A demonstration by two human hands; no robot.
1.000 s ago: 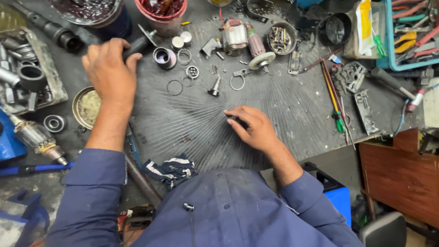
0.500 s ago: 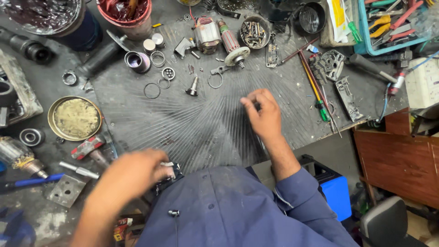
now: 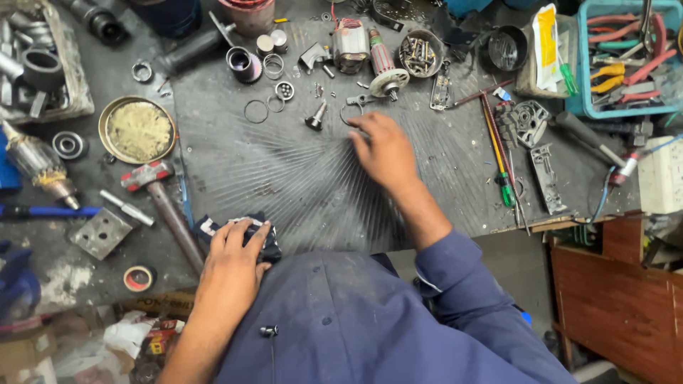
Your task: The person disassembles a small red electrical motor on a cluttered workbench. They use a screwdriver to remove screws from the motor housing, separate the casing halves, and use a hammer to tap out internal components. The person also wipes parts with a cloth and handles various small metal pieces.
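My left hand lies at the near edge of the dark bench mat, its fingers closed over a dark rag with white patches. My right hand rests palm down in the middle of the mat with fingers together and curled; whether anything is under it is hidden. Just beyond its fingertips lie a thin metal ring and a small dark cone-shaped part. A motor armature and a motor stator lie farther back.
A hammer lies left of the rag, next to a round tin of yellowish grease. Rings and a bearing sit at the back left. Screwdrivers lie at right, and a teal tray of pliers stands at far right.
My left hand came back from the far left of the bench to the near edge and closed on the rag. My right hand moved forward toward the ring and cone-shaped part.
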